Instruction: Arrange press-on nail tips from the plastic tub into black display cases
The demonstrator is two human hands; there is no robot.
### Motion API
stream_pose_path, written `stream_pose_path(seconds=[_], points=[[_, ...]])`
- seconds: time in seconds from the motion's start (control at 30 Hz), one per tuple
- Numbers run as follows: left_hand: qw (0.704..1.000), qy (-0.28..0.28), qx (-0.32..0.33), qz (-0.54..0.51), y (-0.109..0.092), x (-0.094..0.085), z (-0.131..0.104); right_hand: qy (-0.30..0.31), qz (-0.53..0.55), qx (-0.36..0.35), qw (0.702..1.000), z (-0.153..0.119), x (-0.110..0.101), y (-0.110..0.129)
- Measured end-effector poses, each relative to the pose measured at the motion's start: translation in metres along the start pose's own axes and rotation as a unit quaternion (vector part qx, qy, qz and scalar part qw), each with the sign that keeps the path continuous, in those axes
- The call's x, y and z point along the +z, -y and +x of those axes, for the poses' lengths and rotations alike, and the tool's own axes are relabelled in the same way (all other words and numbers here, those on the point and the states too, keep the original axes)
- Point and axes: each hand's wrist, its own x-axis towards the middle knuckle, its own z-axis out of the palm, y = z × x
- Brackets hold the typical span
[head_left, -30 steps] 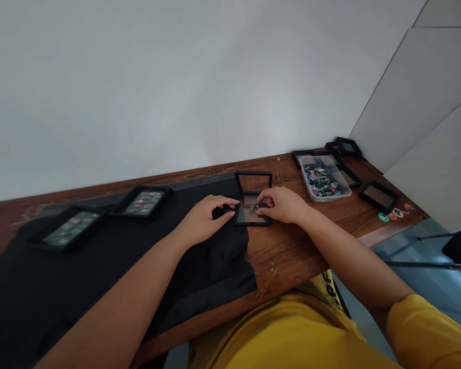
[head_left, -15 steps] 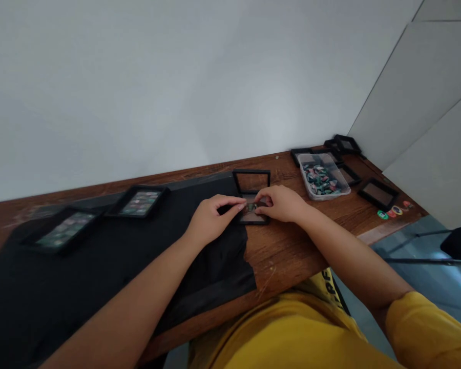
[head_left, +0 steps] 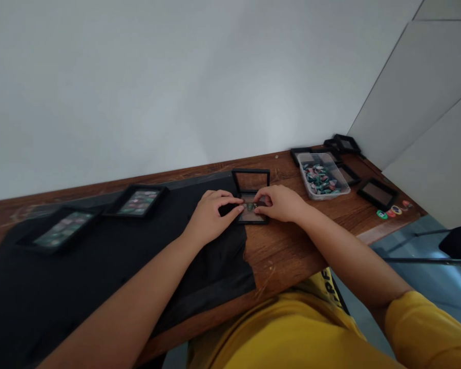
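Note:
A small black frame case [head_left: 251,222] stands with its lid raised [head_left: 269,179], across the edge of a black cloth. Several small greenish stones [head_left: 250,206] lie inside it, partly covered by my fingers. From the left, my left hand [head_left: 211,215] reaches over the case edge; its thumb and index fingertip are slightly apart beside the stones. My right hand [head_left: 281,203] comes in from the other side, thumb and forefinger closed around a tiny stone at the right end of the group. That stone is mostly hidden.
A clear plastic box [head_left: 315,195] of green and pinkish stones sits to the right, among several black frames [head_left: 378,192]. Round coloured stickers [head_left: 381,214] lie near the table's right edge. Two filled frames [head_left: 138,201] rest on the black cloth [head_left: 138,256] at left.
My left thumb and index finger have parted a little and drawn slightly back from the stones. My right hand stays almost in place.

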Motion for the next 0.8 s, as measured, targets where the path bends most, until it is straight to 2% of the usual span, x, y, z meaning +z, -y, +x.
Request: stream_pose_path(seconds=[0.37,0.57,0.8], points=[[1.000,0.010,0.011,0.008,-0.012,-0.007,-0.002,-0.008,0.006,0.000,1.000,-0.002,-0.001,0.001],[0.998,0.007,0.055,-0.039,-0.006,-0.011,-0.004,0.000,0.018,0.003,1.000,0.000,-0.001,0.001],[0.999,0.010,0.035,-0.021,-0.001,-0.012,-0.002,-0.005,0.029,0.005,1.000,0.000,0.001,0.002]])
